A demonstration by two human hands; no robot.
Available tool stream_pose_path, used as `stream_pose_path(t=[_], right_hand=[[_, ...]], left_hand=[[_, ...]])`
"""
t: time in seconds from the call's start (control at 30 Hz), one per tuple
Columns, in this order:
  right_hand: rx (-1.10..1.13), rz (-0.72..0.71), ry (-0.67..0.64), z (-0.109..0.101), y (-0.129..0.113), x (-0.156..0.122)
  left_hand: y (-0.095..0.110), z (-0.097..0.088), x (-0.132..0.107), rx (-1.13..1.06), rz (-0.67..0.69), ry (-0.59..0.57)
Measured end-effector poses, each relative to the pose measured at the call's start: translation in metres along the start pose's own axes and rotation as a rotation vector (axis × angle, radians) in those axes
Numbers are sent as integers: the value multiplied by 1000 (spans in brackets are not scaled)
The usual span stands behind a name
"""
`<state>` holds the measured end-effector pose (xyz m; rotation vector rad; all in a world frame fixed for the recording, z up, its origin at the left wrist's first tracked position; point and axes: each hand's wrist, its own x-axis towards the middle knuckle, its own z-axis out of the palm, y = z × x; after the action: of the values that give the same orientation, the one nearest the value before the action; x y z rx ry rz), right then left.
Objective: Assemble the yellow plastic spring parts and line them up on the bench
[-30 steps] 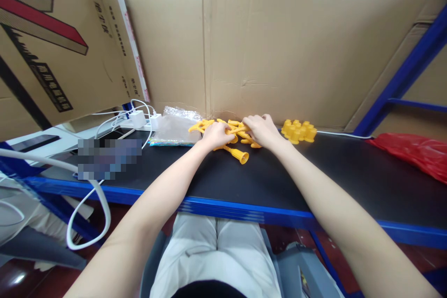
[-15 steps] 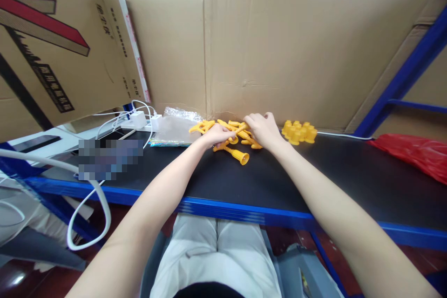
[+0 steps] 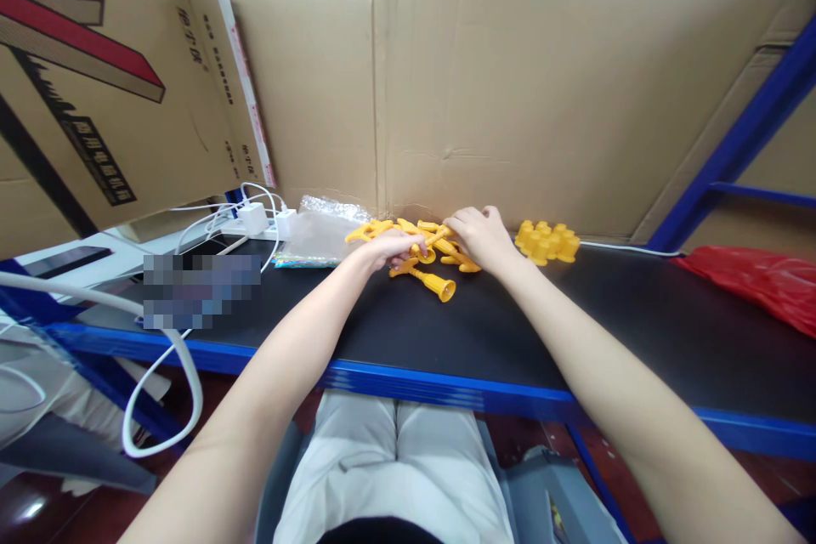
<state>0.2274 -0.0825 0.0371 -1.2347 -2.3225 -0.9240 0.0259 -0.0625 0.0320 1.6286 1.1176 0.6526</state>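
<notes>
Stretched forward, the left hand [image 3: 388, 247] and right hand [image 3: 478, 236] pinch one yellow piece [image 3: 437, 235] between them; black tabletop [image 3: 484, 336] extends back to its blue front edge [image 3: 446, 387].

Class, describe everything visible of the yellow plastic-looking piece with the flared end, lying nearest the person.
The yellow, plastic-looking piece has a slim stem widening into a hollow, round-rimmed cup. It lies on its side on the flat black tabletop, in front of a heap of yellow plastic-looking parts, mouth turned right and toward the person. Its stem runs back toward the bare left hand; whether its far end touches the heap is unclear.
</notes>
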Motion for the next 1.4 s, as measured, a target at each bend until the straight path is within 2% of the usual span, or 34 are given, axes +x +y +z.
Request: stream_pose_path(t=[0.13, 0.23, 0.43, 0.53, 0.7, 1.0, 1.1, 1.2, 1.3, 1.4], right_hand=[[124, -40, -100, 8, 5, -3], [161, -33, -140, 11, 6, -3], [133, -8, -162, 7, 5, -2], [120, 22, -147, 2, 5, -1], [105, 107, -179, -2, 6, -2], [20, 331, -339, -3, 20, -8], [15, 462, -230, -1, 33, -12], [27, 632, -1, 2, 53, -18], [25, 841, 219, 7, 76, -30], [2, 1077, 355, 15, 96, -51]], left_hand=[[-5, -2, 2, 53, 7, 83], [-8, -3, 4, 153, 64, 147], [-7, 5, 1, 620, 287, 399], [-5, 9, -3, 839, 360, 482], [-9, 5, -3, 979, 375, 505], [-17, -3, 3, 1007, 323, 485], [-18, -5, 4, 1011, 296, 493], [-18, -6, 4, 1010, 280, 499], [-18, -6, 3, 997, 264, 496], [-18, -5, 3, 985, 255, 493]])
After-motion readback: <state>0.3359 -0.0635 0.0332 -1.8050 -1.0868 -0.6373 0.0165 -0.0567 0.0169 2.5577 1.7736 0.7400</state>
